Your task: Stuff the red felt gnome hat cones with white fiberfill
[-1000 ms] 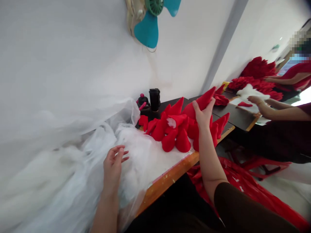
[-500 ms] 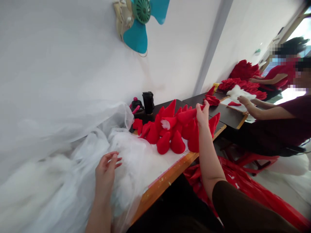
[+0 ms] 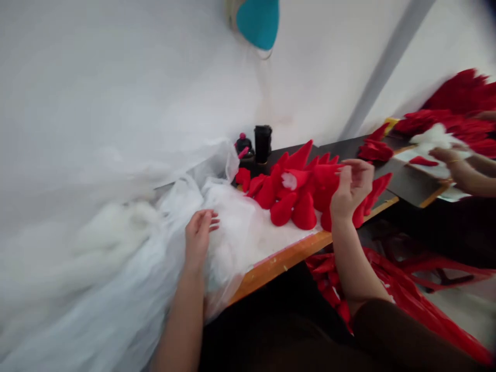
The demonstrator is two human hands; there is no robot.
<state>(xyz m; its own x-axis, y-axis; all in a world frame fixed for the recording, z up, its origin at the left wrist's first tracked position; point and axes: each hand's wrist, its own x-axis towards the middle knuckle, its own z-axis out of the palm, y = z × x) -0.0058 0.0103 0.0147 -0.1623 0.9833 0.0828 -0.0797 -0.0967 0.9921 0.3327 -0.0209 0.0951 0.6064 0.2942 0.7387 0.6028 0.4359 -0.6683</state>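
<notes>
My left hand lies on a heap of white stuffing that spills from a clear plastic bag; its fingers are loosely apart and hold nothing. My right hand hovers at the right side of a pile of red stuffed fabric cones on the table. Its fingers are curled but apart, with nothing between them. One cone in the pile shows a tuft of white filling.
The table's orange front edge runs between my arms. Two black bottles stand by the wall. A teal fan hangs above. Another person's hand works at the adjoining table among more red pieces. Red material lies below the table.
My right hand has let go of the red cone it held onto the pile and drawn back slightly. The view swung left and down. My left hand stays on the stuffing.
</notes>
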